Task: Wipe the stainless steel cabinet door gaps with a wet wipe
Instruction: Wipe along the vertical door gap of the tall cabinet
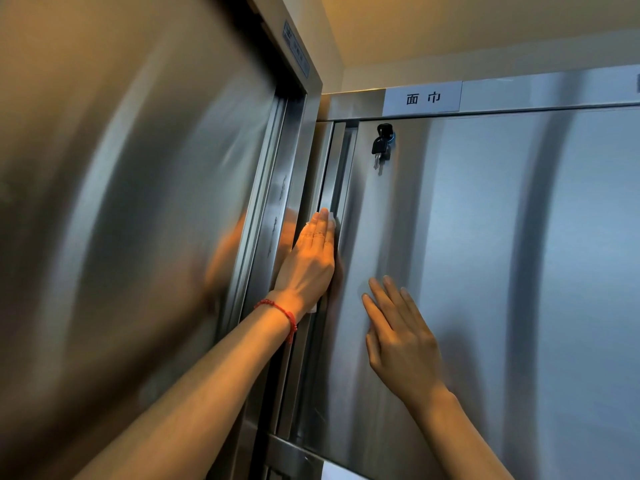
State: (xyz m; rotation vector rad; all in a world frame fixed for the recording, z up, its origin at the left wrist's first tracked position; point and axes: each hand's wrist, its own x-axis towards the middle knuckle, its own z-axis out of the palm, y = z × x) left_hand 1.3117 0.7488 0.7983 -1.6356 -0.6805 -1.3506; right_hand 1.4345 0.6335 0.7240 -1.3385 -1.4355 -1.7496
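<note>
A stainless steel cabinet door [485,254] fills the right half of the view. Along its left edge runs a dark vertical gap [337,168]. My left hand [310,261], with a red string on the wrist, lies flat with straight fingers against that gap and presses a white wet wipe [331,216] onto it; only a corner of the wipe shows past the fingertips, and another bit below the wrist. My right hand [398,337] rests flat with spread straight fingers on the door face, just right of the gap and lower than the left hand.
A black key [382,143] hangs in the lock near the door's top left corner. A label plate with two characters [422,97] sits on the rail above. To the left stands a large steel panel [138,202] with its own frame [294,150]. A horizontal steel rail [294,455] crosses below.
</note>
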